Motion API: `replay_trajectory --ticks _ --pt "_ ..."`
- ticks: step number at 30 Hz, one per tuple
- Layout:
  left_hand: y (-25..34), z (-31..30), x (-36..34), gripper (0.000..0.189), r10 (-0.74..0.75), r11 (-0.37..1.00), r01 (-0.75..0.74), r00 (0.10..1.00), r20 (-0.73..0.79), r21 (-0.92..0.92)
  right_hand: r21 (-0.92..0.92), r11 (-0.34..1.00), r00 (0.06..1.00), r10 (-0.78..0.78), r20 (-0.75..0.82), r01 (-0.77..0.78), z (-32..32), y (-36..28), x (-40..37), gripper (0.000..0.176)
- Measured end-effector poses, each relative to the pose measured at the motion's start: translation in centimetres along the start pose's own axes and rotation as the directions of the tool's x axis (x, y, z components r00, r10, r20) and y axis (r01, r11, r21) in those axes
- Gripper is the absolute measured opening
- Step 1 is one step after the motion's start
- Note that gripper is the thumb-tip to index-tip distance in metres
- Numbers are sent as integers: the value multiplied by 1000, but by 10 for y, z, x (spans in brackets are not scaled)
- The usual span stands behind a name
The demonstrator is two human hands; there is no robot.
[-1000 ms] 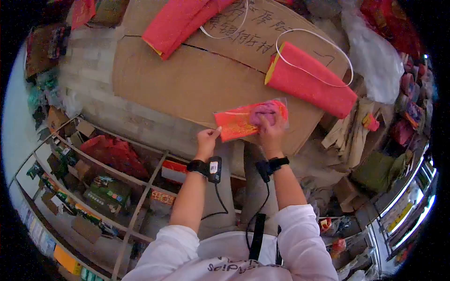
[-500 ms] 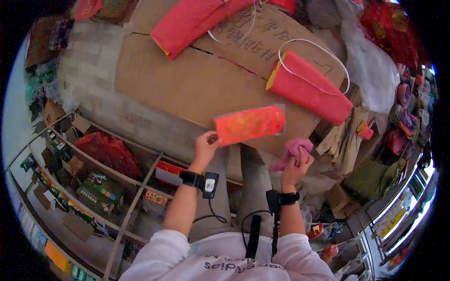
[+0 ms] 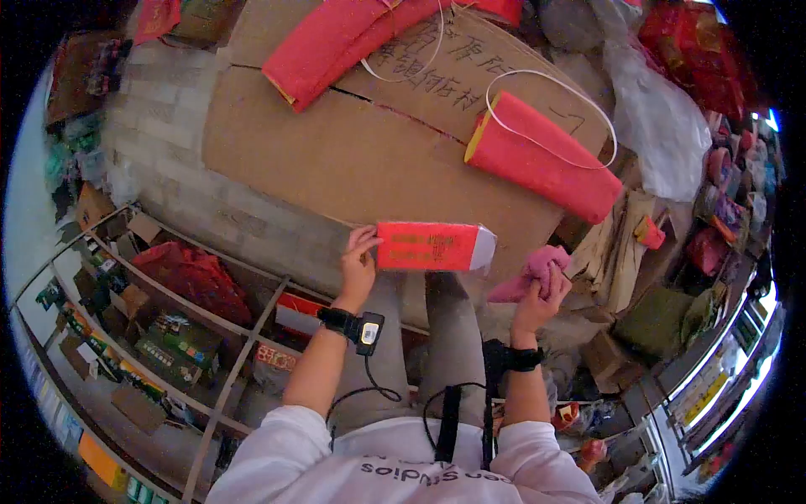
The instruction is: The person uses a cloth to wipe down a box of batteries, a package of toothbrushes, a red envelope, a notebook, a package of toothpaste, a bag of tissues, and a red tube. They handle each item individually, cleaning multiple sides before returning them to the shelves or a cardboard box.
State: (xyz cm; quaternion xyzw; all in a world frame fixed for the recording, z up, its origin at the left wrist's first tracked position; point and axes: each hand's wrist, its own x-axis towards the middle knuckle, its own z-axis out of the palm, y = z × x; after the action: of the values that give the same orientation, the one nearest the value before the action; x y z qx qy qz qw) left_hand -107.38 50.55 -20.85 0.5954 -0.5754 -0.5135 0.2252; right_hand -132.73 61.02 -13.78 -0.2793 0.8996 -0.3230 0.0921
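My left hand [image 3: 358,259] pinches the left end of a flat red packet [image 3: 432,246] with gold print, sealed in clear plastic, and holds it level over the near edge of a sheet of cardboard [image 3: 353,151]. My right hand [image 3: 541,290] is off to the right of the packet, fingers closed around a crumpled pink cloth [image 3: 531,269]. The cloth is clear of the packet. Both wrists wear black bands with cables.
Two red rolls lie on the cardboard, one at top [image 3: 336,42] and one at right [image 3: 541,160], with a white cord loop [image 3: 550,80]. A clear plastic bag [image 3: 663,126] sits at the right. A wire rack of boxed goods [image 3: 176,328] stands at lower left.
My right hand lifted the pink cloth off the packet and drew back to the right. The packet, held by my left hand, turned from tilted to level.
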Motion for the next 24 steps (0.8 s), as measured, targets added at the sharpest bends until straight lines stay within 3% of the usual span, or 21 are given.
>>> replay_trajectory --ticks 4,6,7,9,10,12,15,18,21,23,24 --pt "2 3 -1 16 -170 973 143 975 -143 -179 39 995 991 84 104 -89 9 -6 -9 35" --pt "-6 4 0 12 -281 949 302 941 -191 89 30 994 983 101 151 -106 18 3 -14 35" --pt "-14 3 0 12 -279 950 300 941 -190 90 17 989 977 140 160 -145 22 6 -17 35" --pt "-23 0 0 16 -503 845 461 858 109 270 2 983 969 181 170 -184 25 10 -21 34" --pt "-22 1 -2 16 -504 845 462 857 111 270 52 981 969 178 173 -189 27 11 -22 34" --pt "-15 3 -7 17 -459 878 478 841 287 5 100 976 969 174 174 -193 28 10 -22 34" --pt "20 -1 -4 15 -345 921 387 857 383 -37 111 976 977 172 123 -186 19 -3 -15 35" --pt "24 -1 -3 15 -350 895 432 834 426 -111 145 979 989 147 -6 -145 9 -16 -7 35" --pt "22 8 1 17 -480 846 530 808 343 -64 123 992 999 13 -45 -8 7 -16 -4 34" --pt "2 16 0 18 -506 844 536 809 300 -21 -6 998 987 -62 147 64 15 -25 -6 34" --pt "-5 20 0 19 -532 838 546 807 255 21 -7 998 987 -63 145 65 24 -27 -8 34"
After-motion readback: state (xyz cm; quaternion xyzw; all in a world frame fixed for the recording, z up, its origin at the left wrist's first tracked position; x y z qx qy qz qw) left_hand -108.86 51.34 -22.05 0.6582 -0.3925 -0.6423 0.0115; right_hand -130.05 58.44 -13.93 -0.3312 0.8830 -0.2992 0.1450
